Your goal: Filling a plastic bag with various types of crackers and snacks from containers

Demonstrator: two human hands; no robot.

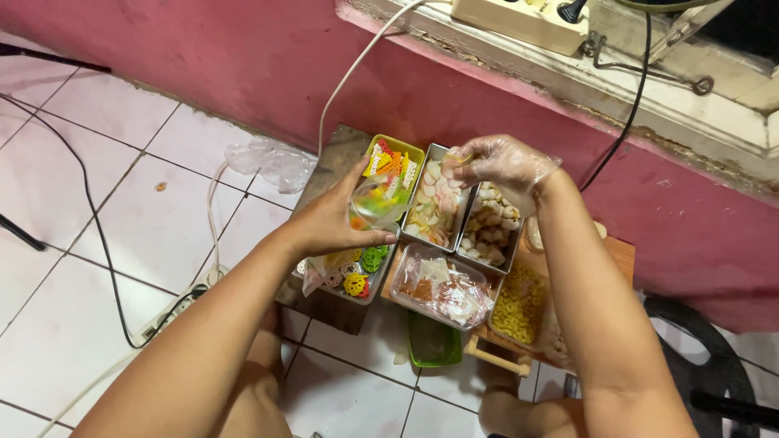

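A: Where is the small clear plastic bag [375,201] now?

B: The left hand [329,223] holds it, fingers closed around its side, mouth turned up. It hangs above the yellow tray [415,152] with the bright mixed crackers.

A: And the other hand?

B: The gloved right hand [497,162] is just to the right of the bag, a little higher, over the metal tray of pale round chips [432,207]. Its grip is pinched on some small piece, but I cannot tell which kind. The right hand is the nearer one to the bag's mouth.

A: What is around them?

B: A tray of whitish chunks [491,227], a tray of yellow curls [519,304], a container covered with plastic film [442,288]. Nothing stands between the pinch and the bag.
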